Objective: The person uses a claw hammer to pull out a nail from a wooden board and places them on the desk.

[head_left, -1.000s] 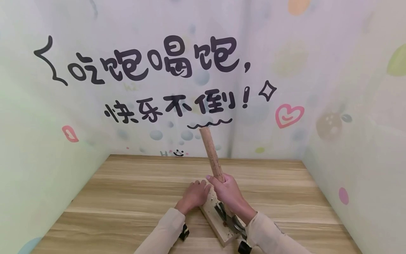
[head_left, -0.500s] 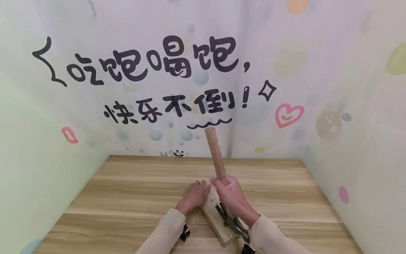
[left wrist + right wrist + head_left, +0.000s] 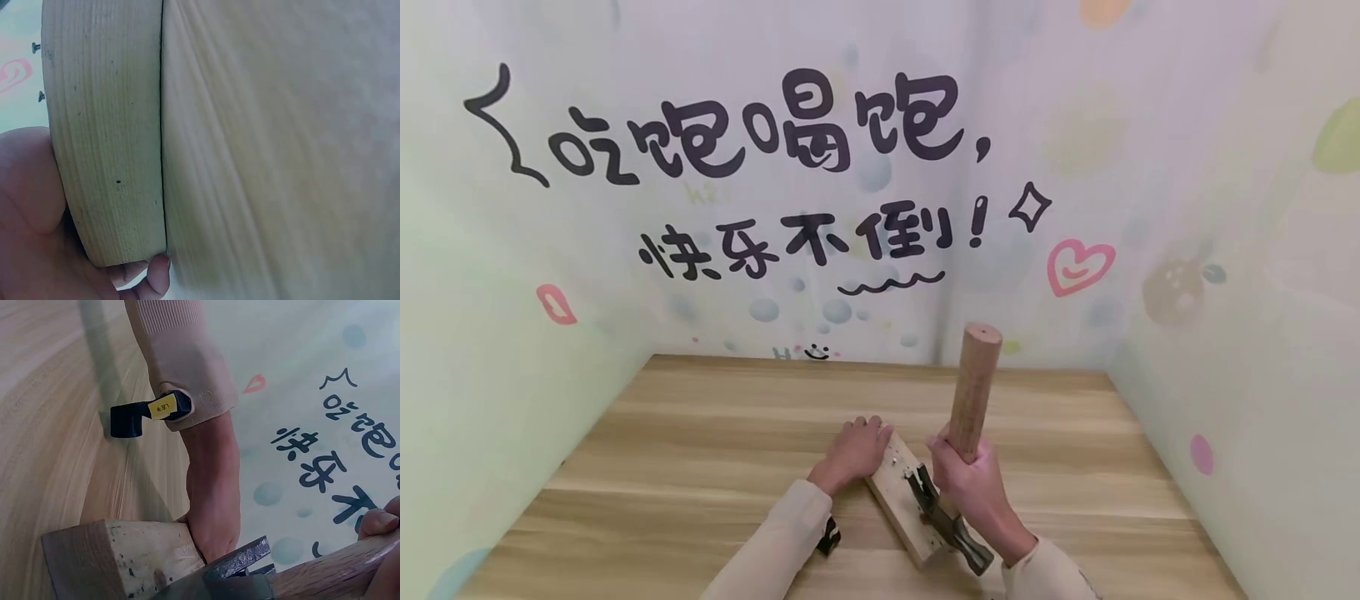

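The right hand (image 3: 973, 483) grips the hammer (image 3: 973, 408), head over the board (image 3: 895, 496), nails (image 3: 895, 461) standing near its claw; the left hand (image 3: 855, 450) holds the board's far end on the table (image 3: 722, 450). Behind rises a lettered backdrop (image 3: 737, 325).

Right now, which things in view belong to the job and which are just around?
In the job:
- claw hammer, gripped by right hand
- wooden block, held by left hand
- nails, sticking out of the wooden block

Just around:
- black wrist camera
- lettered backdrop
- wood-grain table
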`<state>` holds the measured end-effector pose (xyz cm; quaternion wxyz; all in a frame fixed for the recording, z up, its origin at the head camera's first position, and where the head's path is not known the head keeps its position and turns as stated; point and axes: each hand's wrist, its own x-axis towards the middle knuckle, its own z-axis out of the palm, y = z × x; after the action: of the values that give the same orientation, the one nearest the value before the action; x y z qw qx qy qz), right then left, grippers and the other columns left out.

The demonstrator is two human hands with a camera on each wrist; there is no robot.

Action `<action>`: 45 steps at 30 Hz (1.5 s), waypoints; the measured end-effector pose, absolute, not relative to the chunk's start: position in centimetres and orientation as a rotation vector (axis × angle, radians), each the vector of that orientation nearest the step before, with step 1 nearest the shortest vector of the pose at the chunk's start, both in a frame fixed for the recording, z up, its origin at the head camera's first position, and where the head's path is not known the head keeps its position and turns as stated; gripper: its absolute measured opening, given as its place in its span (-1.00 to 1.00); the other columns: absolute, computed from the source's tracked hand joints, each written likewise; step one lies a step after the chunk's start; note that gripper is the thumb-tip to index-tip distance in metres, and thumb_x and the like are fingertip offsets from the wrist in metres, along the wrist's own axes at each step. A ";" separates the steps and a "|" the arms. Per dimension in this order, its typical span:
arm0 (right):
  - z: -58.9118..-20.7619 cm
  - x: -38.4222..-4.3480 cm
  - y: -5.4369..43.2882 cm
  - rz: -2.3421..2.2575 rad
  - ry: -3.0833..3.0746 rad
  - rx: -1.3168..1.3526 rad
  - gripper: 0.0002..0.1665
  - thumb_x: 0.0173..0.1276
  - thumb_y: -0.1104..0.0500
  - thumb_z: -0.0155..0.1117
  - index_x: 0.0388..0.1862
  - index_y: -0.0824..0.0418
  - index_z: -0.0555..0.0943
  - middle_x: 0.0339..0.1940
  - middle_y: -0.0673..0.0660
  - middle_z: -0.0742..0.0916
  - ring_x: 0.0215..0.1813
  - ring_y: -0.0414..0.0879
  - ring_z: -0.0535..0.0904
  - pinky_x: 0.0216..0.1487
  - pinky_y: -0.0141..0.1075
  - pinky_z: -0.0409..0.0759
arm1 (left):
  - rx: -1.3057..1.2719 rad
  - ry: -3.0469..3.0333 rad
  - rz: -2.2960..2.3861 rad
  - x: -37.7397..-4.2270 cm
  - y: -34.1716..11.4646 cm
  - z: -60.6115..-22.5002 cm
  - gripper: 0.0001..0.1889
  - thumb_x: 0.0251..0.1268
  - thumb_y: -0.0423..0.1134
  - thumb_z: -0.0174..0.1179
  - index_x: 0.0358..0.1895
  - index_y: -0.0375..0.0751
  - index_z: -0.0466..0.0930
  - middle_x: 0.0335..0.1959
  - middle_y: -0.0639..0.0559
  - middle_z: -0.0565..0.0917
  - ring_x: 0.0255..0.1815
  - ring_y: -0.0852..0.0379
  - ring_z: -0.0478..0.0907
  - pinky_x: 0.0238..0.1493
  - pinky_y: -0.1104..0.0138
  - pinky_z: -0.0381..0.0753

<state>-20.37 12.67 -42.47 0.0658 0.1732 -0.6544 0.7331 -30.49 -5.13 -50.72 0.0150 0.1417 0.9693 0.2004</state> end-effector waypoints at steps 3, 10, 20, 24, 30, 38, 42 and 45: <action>-42.4 -20.4 12.6 2.178 -1.942 0.643 -0.71 0.46 0.33 0.13 -0.48 0.38 0.35 -0.75 -0.10 0.40 -0.69 -0.31 0.29 -0.72 -0.37 0.24 | 0.445 3.023 0.631 -30.7 -5.5 -50.4 -0.48 0.64 0.02 -0.27 0.25 -0.33 0.45 0.17 -0.36 0.53 0.25 -0.31 0.45 0.29 -0.07 0.40; -42.6 -20.4 12.5 2.136 -1.929 0.711 -0.72 0.45 0.38 0.10 -0.51 0.37 0.36 -0.79 0.08 0.36 -0.70 -0.30 0.30 -0.74 -0.35 0.25 | 0.411 3.001 0.640 -30.5 -5.8 -50.8 -0.45 0.64 0.05 -0.30 0.27 -0.30 0.45 0.18 -0.34 0.53 0.23 -0.32 0.45 0.25 -0.08 0.43; -42.4 -21.0 12.8 2.210 -1.835 0.722 -0.70 0.43 0.42 0.04 -0.53 0.37 0.28 -0.81 0.02 0.35 -0.72 -0.32 0.27 -0.78 -0.33 0.15 | 0.409 3.019 0.625 -30.5 -6.0 -50.8 -0.45 0.64 0.05 -0.32 0.28 -0.30 0.44 0.19 -0.34 0.52 0.24 -0.31 0.44 0.24 -0.08 0.44; -42.4 -21.4 13.0 2.253 -1.785 0.678 -0.67 0.44 0.39 0.05 -0.54 0.37 0.25 -0.84 0.12 0.31 -0.76 -0.26 0.19 -0.80 -0.28 0.05 | 0.424 3.014 0.619 -30.5 -6.0 -50.9 -0.45 0.64 0.04 -0.31 0.29 -0.30 0.44 0.21 -0.33 0.51 0.26 -0.30 0.44 0.26 -0.07 0.43; -42.4 -21.9 13.5 2.332 -1.719 0.761 -0.66 0.47 0.36 0.04 -0.53 0.32 0.23 -0.82 0.14 0.24 -0.77 -0.13 0.07 -0.78 -0.16 -0.05 | 0.428 3.013 0.659 -30.3 -5.9 -50.8 -0.46 0.64 0.04 -0.27 0.29 -0.31 0.44 0.20 -0.33 0.52 0.23 -0.32 0.46 0.24 -0.09 0.45; -41.7 -22.1 13.8 2.351 -1.739 0.833 -0.66 0.49 0.35 0.02 -0.52 0.28 0.22 -0.82 0.11 0.24 -0.78 -0.09 0.05 -0.78 -0.16 -0.05 | 0.438 3.051 0.697 -30.1 -5.8 -50.7 -0.51 0.63 0.01 -0.21 0.21 -0.30 0.50 0.09 -0.28 0.60 0.12 -0.25 0.55 0.14 -0.03 0.52; -40.9 -22.3 14.0 2.374 -1.720 0.859 -0.67 0.47 0.36 -0.01 -0.53 0.26 0.22 -0.80 0.12 0.22 -0.76 -0.02 0.01 -0.76 -0.17 -0.05 | 0.417 3.070 0.761 -30.1 -6.0 -50.4 -0.55 0.61 0.02 -0.16 0.15 -0.27 0.52 0.00 -0.24 0.61 0.02 -0.20 0.58 0.02 -0.02 0.56; -40.2 -22.5 14.2 2.366 -1.716 0.861 -0.69 0.46 0.36 -0.01 -0.52 0.26 0.25 -0.80 0.14 0.21 -0.75 0.01 0.00 -0.75 -0.17 -0.05 | 0.376 3.093 0.850 -30.1 -6.3 -50.0 -0.58 0.58 0.00 -0.09 0.13 -0.26 0.53 -0.03 -0.21 0.61 -0.03 -0.17 0.58 -0.04 0.00 0.58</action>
<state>-22.55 14.25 -40.24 0.0470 0.2822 -0.5626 0.7757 -30.14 -6.28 -49.97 -0.0443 0.1163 0.9567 0.2630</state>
